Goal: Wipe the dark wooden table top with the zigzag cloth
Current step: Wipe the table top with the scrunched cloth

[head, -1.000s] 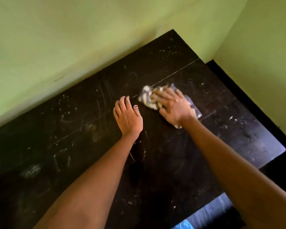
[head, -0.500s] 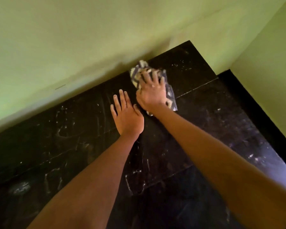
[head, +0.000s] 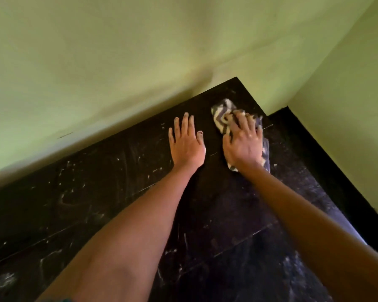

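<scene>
The dark wooden table top (head: pixel 109 192) fills the lower part of the head view, streaked with pale scratches and specks. The zigzag cloth (head: pixel 222 115), grey and cream, lies bunched near the table's far right corner. My right hand (head: pixel 243 142) presses down on the cloth with fingers curled over it, covering most of it. My left hand (head: pixel 187 144) lies flat on the bare wood just left of the cloth, fingers spread, holding nothing.
A green wall (head: pixel 118 62) meets the table's far edge, and a second green wall (head: pixel 347 105) stands at the right. Between the table's right edge and that wall runs a dark gap (head: pixel 327 162).
My right hand has slid the cloth from near the left hand's fingertips to the right, toward the far right corner. The left hand has stayed flat on the wood.
</scene>
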`<state>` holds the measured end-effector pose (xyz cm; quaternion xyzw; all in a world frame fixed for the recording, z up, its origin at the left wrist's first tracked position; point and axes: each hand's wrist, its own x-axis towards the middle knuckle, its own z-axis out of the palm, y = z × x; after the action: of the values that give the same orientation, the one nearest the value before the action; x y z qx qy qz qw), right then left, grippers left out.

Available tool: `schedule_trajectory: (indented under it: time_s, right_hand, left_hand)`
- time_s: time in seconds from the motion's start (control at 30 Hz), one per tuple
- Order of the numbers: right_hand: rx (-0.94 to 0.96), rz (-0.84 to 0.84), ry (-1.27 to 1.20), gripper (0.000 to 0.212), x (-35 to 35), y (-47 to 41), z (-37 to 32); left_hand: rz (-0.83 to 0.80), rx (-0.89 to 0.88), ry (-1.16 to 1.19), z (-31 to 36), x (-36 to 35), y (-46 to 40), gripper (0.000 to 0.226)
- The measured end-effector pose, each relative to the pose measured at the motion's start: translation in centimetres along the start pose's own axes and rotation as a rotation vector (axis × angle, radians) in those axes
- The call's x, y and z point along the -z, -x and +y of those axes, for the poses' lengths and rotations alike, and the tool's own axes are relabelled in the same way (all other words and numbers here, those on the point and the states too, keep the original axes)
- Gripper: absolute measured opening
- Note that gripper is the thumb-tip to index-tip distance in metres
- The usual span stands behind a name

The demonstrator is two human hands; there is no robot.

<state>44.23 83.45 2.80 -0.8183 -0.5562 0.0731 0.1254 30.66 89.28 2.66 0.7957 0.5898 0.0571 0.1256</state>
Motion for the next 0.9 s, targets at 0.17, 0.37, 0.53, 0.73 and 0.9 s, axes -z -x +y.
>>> schedule_trajectory:
  time_s: [0.17,0.37,0.53,0.73,0.9]
  right_hand:
    - [-0.141,-0.012,0.004,0.055,-0.2,-9.2,-1.6]
    - [0.289,-0.084,-0.045,0.054,-0.5,-5.5,-1.2]
    - [-0.045,-0.06,0.065,0.057,-0.5,-13.1,-2.5]
    - [-0.33,0.071,-0.023,0.061,0.2,-2.5,-0.7]
    - [-0.271,0.007,0.048,0.062,0.1,-4.9,-0.6]
  left_hand:
    - [0.056,0.022,-0.121,-0.1,-1.8,0.0,0.056]
    - [0.052,0.025,-0.134,0.2,-1.6,-0.1,0.057]
    - [0.019,0.048,-0.105,0.0,-1.5,-0.1,0.057]
    - [0.001,0.043,-0.123,0.5,-1.2,0.0,0.056]
    - [0.02,0.041,-0.127,0.3,-1.2,-0.2,0.056]
